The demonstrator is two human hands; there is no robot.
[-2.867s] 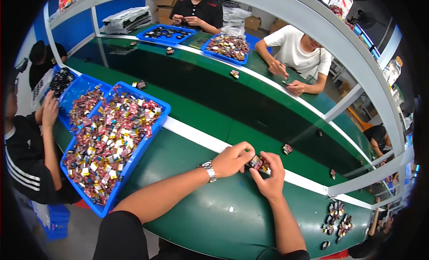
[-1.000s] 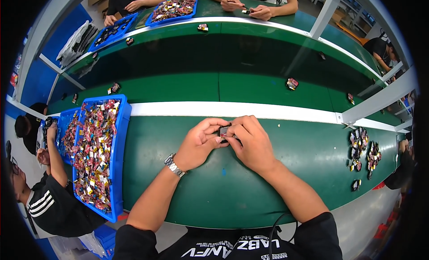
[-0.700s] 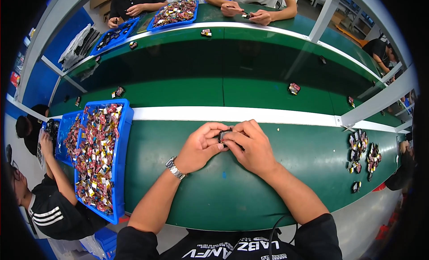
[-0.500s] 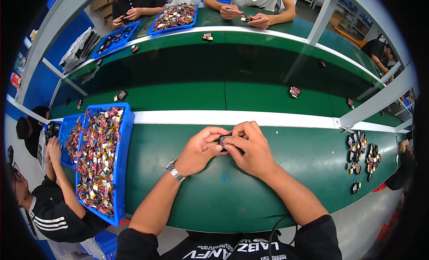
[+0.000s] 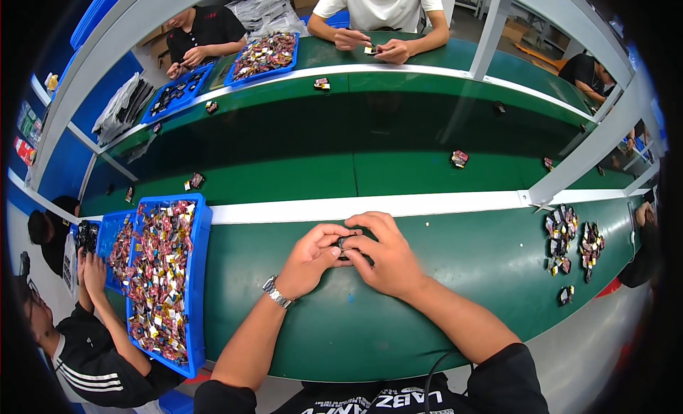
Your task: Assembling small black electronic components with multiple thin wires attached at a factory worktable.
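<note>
Both my hands meet over the middle of the green bench, closed around one small black part (image 5: 346, 247). My left hand (image 5: 311, 260), with a metal watch at the wrist, grips it from the left with thumb and fingers. From the right, the thumb and fingers of my right hand (image 5: 386, 256) press on the same part. Most of the part is hidden by my fingers, so its exact kind does not show. Nearest to my left arm is a blue tray (image 5: 198, 272) heaped with small wired pieces in red, yellow and white.
Small black assemblies (image 5: 562, 236) lie in clusters at the bench's right. Beyond a white rail (image 5: 284, 210) runs a green belt (image 5: 405, 176) carrying scattered assemblies. Co-workers sit across and at the left (image 5: 99, 343). A grey frame post (image 5: 590, 147) rises at the right.
The whole view has shifted, so the bench and my hands appear lower. My fingers have moved slightly on the black part, and both hands still hold it.
</note>
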